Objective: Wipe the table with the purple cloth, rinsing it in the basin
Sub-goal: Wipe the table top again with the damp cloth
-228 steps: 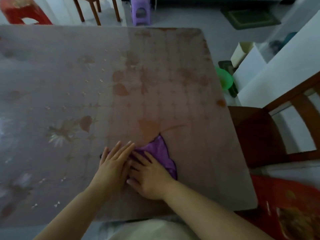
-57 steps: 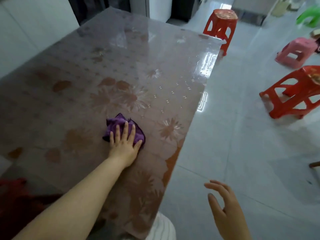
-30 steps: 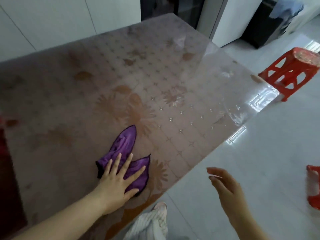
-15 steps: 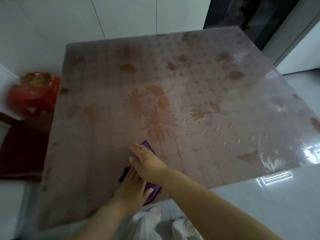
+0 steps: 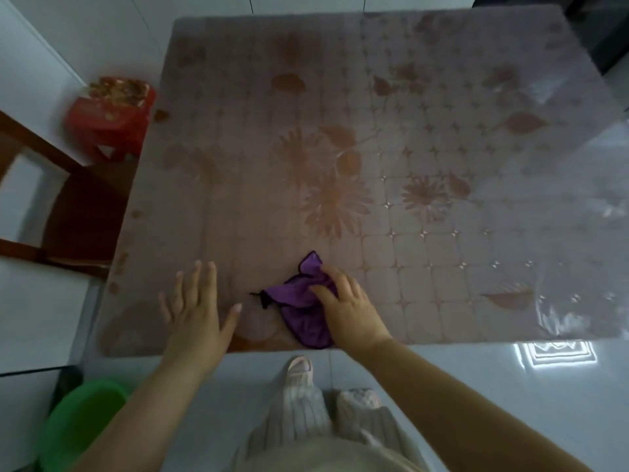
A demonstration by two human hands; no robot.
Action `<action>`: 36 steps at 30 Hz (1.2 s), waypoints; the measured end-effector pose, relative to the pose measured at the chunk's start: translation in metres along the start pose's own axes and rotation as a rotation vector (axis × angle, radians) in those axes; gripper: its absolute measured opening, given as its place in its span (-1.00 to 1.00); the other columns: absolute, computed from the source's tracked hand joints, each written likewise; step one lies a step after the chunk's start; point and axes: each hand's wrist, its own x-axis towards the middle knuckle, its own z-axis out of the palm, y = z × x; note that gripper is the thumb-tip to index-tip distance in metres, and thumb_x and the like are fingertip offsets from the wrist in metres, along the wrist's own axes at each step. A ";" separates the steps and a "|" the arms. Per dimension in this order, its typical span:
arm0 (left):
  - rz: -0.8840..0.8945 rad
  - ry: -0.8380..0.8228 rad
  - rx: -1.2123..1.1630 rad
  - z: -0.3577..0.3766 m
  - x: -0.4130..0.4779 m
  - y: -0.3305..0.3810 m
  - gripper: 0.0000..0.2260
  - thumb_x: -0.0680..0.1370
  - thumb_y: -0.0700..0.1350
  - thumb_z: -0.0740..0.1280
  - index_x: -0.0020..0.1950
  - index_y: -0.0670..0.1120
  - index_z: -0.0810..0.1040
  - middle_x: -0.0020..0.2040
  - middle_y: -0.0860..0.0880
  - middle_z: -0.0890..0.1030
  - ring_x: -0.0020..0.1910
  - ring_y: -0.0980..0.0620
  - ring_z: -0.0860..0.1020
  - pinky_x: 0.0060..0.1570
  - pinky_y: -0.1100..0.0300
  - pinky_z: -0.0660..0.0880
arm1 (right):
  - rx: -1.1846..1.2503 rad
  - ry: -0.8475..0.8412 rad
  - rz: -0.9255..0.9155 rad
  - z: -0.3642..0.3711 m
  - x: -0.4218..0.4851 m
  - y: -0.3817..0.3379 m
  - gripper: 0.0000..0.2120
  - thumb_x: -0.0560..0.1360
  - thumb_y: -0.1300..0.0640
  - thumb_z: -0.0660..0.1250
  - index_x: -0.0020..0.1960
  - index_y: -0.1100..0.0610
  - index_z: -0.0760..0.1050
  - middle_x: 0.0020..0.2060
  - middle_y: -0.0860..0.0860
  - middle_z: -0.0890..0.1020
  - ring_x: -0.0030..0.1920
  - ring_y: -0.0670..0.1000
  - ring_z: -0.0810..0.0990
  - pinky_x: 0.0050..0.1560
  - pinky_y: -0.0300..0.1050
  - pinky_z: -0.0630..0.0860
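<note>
I see right hand (image 5: 347, 310) with fingers curled onto the cloth (image 5: 303, 323), bunching it at the near edge of the table (image 5: 442, 267), about mid-width; left hand (image 5: 194, 315) spread, fingers straight, just left of cloth, not touching it. Green basin (image 5: 78, 424) on floor near left, red stool (image 5: 109, 110) far left

1. Light is dim and greyish; the table (image 5: 272, 114) looks muted, with soft sheen toward its right edge.
2. Bright glare marks the floor (image 5: 558, 352) beside the table's near right corner; the source probably lies to the right.
3. Left of the table, the red stool (image 5: 109, 110) is smeared; the table's edges bow.
</note>
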 end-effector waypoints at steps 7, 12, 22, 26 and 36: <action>0.162 -0.099 -0.025 0.002 0.031 0.025 -0.40 0.55 0.08 0.11 0.48 0.00 -0.12 0.53 -0.05 -0.04 0.49 -0.11 -0.13 0.41 -0.13 -0.21 | 0.090 0.206 0.567 -0.072 -0.023 0.116 -0.65 0.36 0.24 0.11 0.06 0.32 0.51 0.13 0.30 0.54 0.07 0.35 0.52 0.02 0.16 0.48; 0.295 -0.152 0.008 0.008 0.035 0.028 -0.40 0.51 0.19 -0.04 0.48 0.04 -0.14 0.52 -0.02 0.05 0.50 -0.07 -0.06 0.41 -0.13 -0.17 | 0.200 0.198 0.582 -0.039 0.054 0.045 -0.39 0.47 0.00 0.27 0.44 0.15 0.16 0.48 0.14 0.17 0.48 0.16 0.09 0.45 0.02 0.00; 0.491 -0.181 -0.064 0.027 0.041 0.068 -0.28 0.41 0.41 -0.29 0.45 0.10 0.11 0.46 -0.05 0.26 0.46 -0.12 0.11 0.38 -0.21 -0.03 | 0.043 0.039 0.141 -0.005 -0.011 0.010 -0.58 0.57 -0.07 0.05 0.40 -0.01 0.30 0.43 -0.02 0.32 0.45 0.06 0.21 0.45 0.04 0.08; 0.495 -0.171 -0.108 0.034 0.043 0.118 -0.38 0.45 0.31 -0.16 0.46 0.09 0.08 0.47 -0.04 0.22 0.47 -0.12 0.08 0.38 -0.21 -0.05 | -0.060 0.067 0.324 -0.028 -0.069 0.093 -0.55 0.56 -0.15 0.00 0.39 -0.05 0.30 0.43 0.02 0.32 0.42 0.09 0.28 0.43 0.00 0.04; 0.402 -0.120 -0.117 0.071 0.011 0.254 -0.43 0.45 0.19 -0.07 0.45 0.05 0.11 0.44 -0.11 0.29 0.43 -0.19 0.21 0.35 -0.29 0.10 | -0.084 -0.129 0.475 -0.123 -0.169 0.293 -0.28 0.32 -0.40 -0.56 0.42 -0.16 -0.33 0.44 -0.16 -0.25 0.50 -0.08 -0.22 0.43 -0.18 -0.30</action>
